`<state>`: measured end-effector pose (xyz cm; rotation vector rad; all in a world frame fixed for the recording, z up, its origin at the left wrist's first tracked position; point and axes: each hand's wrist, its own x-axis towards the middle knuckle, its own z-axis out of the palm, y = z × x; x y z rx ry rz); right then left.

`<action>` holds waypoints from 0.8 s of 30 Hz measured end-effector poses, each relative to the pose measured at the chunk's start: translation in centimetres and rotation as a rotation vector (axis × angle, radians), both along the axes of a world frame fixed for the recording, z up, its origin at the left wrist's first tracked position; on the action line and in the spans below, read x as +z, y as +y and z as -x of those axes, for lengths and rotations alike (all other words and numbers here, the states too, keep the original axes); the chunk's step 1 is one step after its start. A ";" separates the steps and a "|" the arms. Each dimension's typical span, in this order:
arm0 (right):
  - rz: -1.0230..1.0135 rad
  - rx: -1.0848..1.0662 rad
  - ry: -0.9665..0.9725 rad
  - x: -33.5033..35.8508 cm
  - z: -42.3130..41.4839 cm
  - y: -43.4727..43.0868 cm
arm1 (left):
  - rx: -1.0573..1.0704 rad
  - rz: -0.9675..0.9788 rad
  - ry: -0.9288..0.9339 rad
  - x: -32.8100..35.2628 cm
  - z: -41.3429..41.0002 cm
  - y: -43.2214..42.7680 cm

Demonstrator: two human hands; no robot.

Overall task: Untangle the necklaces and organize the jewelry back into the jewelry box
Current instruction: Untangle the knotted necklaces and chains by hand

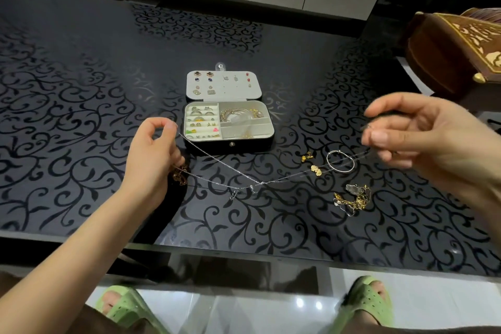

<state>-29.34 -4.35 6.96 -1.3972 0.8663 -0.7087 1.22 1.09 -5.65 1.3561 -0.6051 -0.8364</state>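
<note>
An open jewelry box (229, 144) lies mid-table, its lid holding earrings, its tray holding rings and a gold necklace. My left hand (151, 154) pinches a thin silver chain (217, 163) at thumb and forefinger and also holds a gold chain (181, 175) low in the palm. My right hand (423, 133) pinches the other end of the silver strands. The chains stretch between both hands above the table and cross in a knot (256, 186) with small pendants hanging.
On the dark patterned glass table (81, 106) lie a silver bangle (340, 161), two small gold pieces (311, 163) and a tangled pile of gold and silver chains (352, 199). A carved wooden box (455, 54) stands at the right edge.
</note>
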 end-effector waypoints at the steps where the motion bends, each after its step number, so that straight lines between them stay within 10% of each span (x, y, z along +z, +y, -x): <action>1: -0.008 -0.010 -0.022 0.4 -0.4 0.0 | 0.005 -0.012 -0.018 -0.2 0.0 0.0; 24: 0.145 -0.089 -0.246 5.8 -5.3 0.1 | 0.029 -0.116 -0.403 -0.8 2.6 0.5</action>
